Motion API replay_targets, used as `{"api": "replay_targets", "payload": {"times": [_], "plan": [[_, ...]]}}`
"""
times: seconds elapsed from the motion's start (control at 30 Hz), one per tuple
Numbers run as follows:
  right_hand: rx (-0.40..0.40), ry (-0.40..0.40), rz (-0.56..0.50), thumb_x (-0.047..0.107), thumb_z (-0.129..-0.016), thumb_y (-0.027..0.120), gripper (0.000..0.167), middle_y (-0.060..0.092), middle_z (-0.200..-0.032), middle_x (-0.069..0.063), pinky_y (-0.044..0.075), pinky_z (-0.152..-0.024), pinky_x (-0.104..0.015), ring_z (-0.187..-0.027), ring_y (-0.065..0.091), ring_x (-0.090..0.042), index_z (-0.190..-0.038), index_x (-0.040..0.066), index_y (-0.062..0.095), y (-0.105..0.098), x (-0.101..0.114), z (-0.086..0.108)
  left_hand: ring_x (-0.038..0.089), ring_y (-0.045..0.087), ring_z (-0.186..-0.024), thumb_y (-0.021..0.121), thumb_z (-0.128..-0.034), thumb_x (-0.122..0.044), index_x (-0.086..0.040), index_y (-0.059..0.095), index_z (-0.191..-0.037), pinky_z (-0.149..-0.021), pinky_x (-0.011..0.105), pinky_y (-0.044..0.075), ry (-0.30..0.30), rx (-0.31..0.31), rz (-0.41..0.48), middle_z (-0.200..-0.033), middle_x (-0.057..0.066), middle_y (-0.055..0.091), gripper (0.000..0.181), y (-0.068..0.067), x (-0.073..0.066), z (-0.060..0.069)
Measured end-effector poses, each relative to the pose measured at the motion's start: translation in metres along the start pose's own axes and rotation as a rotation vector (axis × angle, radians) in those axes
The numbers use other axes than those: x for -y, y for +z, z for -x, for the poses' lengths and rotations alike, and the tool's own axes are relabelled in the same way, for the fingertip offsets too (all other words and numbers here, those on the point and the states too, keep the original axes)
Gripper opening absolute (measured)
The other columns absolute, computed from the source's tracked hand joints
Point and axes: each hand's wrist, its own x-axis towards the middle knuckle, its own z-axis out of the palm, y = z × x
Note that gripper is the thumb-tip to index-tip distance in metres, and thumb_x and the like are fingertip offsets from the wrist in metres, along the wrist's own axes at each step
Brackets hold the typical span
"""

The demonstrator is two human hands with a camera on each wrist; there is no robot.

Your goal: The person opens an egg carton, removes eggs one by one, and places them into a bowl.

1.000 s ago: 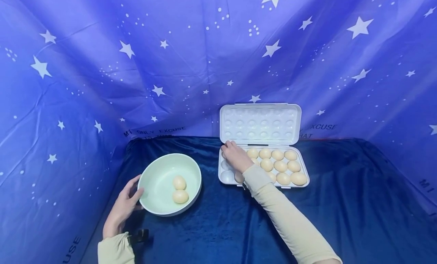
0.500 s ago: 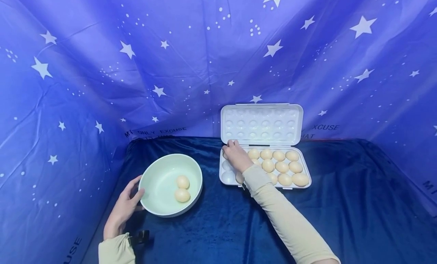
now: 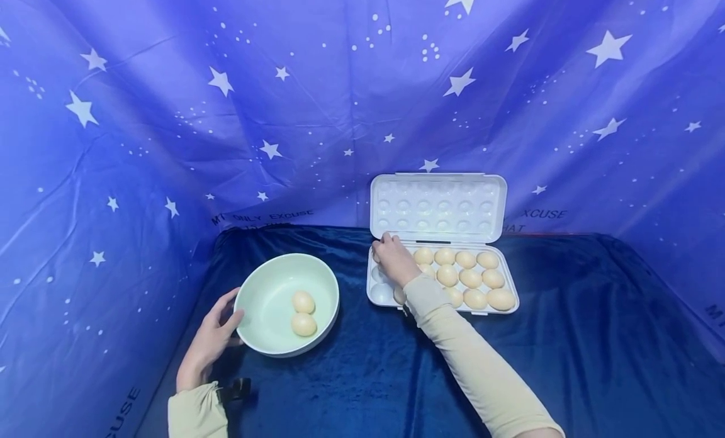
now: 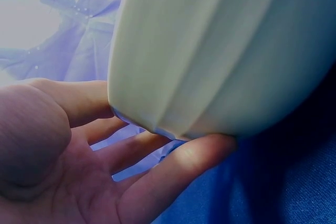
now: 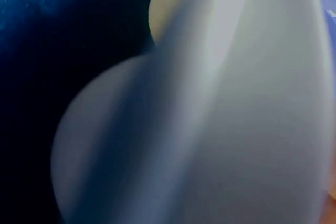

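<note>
Blue-violet curtain with white stars point(image 3: 141, 142): hung at the back and both sides; printed low down with dark lettering point(image 3: 263, 218).
Cream left sleeve point(image 3: 198, 413): at lower left, with a small black wrist device point(image 3: 238, 389) just beside.
Bare left hand point(image 3: 208, 340): holding the left side of a round, pale-green, glossy bowl point(image 3: 266, 312), with thumb point(image 3: 235, 320) at the rim; in the left wrist view, with fingers point(image 4: 178, 171) against the ridged outer wall.
Bowl: standing on dark-blue velvety cloth point(image 3: 357, 381), left of centre and well apart from the carton.
Two pale-beige oval eggs point(image 3: 304, 325): inside the bowl, right of its middle, one just in front of the other.
White plastic egg carton point(image 3: 381, 293): open on the cloth, right of the bowl, with dimpled lid point(image 3: 438, 205) raised at the back.
Bare right hand point(image 3: 394, 260): over the carton's far-left part; fingertips hidden, so cannot tell whether holding an egg; blurred too in the right wrist view.
Beige eggs in the carton point(image 3: 470, 278): set in rows, partly covered at left by hand and cream right sleeve point(image 3: 481, 362).
</note>
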Motion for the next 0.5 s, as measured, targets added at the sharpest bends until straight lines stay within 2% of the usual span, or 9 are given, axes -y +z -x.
{"api": "replay_targets", "payload": {"times": [0.13,0.27,0.4,0.5], "plan": [[-0.018,0.008,-0.014,-0.003,-0.074,0.079,0.023,0.055,-0.097,-0.019,0.055,-0.072,-0.043,-0.086,0.052,-0.037,-0.088,0.001,0.061,-0.0005,-0.0007,0.0038,0.028,0.065,-0.102,0.045,-0.1070,-0.015,-0.010,0.023,-0.156,-0.070,0.033,0.062,0.004,0.002,0.001,-0.155,0.026,0.031,0.054,0.0016,0.0005,-0.0004],[-0.072,-0.014,0.000,-0.002,-0.075,0.078,0.028,0.058,-0.098,-0.023,0.057,-0.078,-0.046,-0.090,0.054,-0.040,-0.099,-0.005,0.063,-0.0006,-0.0029,0.0072,0.026,0.066,-0.100,0.045,-0.1070,-0.016,-0.010,0.023,-0.156,-0.069,0.032,0.061,0.002,0.001,0.001,-0.155,0.025,0.032,0.055,0.0023,0.0014,0.0001],[-0.151,-0.056,0.014,0.000,-0.077,0.076,0.021,0.061,-0.095,-0.023,0.055,-0.081,-0.047,-0.090,0.055,-0.040,-0.094,-0.005,0.065,-0.0021,-0.0055,0.0080,0.025,0.066,-0.098,0.046,-0.1070,-0.016,-0.010,0.023,-0.157,-0.068,0.032,0.061,0.004,-0.005,-0.003,-0.154,0.026,0.033,0.055,0.0020,0.0017,0.0004],[-0.184,-0.074,0.018,0.002,-0.077,0.075,0.022,0.063,-0.097,-0.022,0.054,-0.083,-0.045,-0.090,0.055,-0.039,-0.097,-0.004,0.067,-0.0055,-0.0058,0.0074,0.026,0.066,-0.098,0.045,-0.1069,-0.016,-0.009,0.023,-0.157,-0.068,0.030,0.060,0.013,-0.007,-0.004,-0.154,0.026,0.033,0.055,0.0013,0.0012,-0.0005]]}}
